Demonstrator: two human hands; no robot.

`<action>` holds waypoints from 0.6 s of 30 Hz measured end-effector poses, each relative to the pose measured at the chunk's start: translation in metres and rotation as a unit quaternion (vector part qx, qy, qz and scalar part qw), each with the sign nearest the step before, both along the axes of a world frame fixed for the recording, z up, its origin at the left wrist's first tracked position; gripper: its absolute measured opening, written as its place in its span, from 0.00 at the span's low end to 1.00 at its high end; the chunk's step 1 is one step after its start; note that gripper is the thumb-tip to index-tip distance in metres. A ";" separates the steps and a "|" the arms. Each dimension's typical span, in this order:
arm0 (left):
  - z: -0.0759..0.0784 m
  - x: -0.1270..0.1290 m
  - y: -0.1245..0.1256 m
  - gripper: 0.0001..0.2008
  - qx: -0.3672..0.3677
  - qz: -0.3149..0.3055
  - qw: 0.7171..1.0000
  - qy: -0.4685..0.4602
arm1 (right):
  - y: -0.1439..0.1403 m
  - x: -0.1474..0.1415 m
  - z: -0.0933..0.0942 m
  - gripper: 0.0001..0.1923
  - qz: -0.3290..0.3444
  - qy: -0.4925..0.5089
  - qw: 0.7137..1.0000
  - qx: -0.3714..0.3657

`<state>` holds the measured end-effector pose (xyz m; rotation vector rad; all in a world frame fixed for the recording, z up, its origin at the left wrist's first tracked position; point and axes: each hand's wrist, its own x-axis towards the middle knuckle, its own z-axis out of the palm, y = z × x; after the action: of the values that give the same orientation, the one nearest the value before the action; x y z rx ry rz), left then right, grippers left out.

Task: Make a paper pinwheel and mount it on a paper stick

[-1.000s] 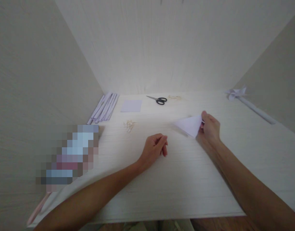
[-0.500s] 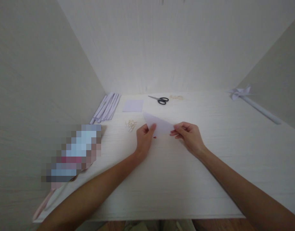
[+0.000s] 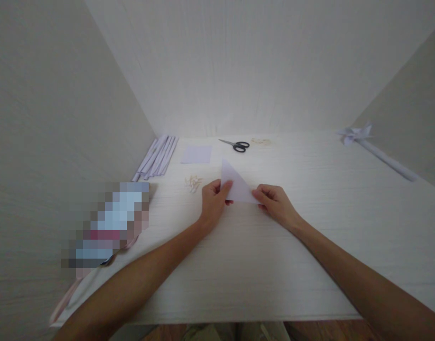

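A pale lilac paper folded into a triangle is held just above the white table, near its middle. My left hand pinches its left corner with thumb and fingers. My right hand pinches its lower right corner. One point of the triangle rises away from me.
Along the back lie black scissors, a flat lilac paper square, a bundle of rolled paper sticks and a pile of small pale pins. A finished paper pinwheel lies far right. A blurred-out item sits at left. Walls enclose three sides.
My right hand carried the triangle from the right to the table's middle. My left hand rose and took its left corner. The triangle has since turned so one point stands up.
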<state>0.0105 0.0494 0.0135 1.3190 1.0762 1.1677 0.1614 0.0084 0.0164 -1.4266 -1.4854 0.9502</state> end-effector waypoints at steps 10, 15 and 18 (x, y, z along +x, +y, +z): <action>0.003 0.001 -0.003 0.17 -0.009 0.026 1.000 -0.012 | 0.000 -0.002 0.003 0.19 -0.002 -0.093 0.996 0.015; 0.002 -0.002 0.000 0.16 -0.003 0.081 0.997 -0.014 | -0.002 -0.002 0.003 0.22 -0.031 -0.070 0.997 -0.002; 0.001 -0.005 0.004 0.16 0.011 0.107 0.994 -0.015 | -0.002 0.001 0.004 0.21 -0.089 -0.027 0.995 0.019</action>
<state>0.0050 0.0535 0.0149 1.2213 1.2080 1.3554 0.1622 0.0065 0.0203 -1.5397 -1.3818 0.7753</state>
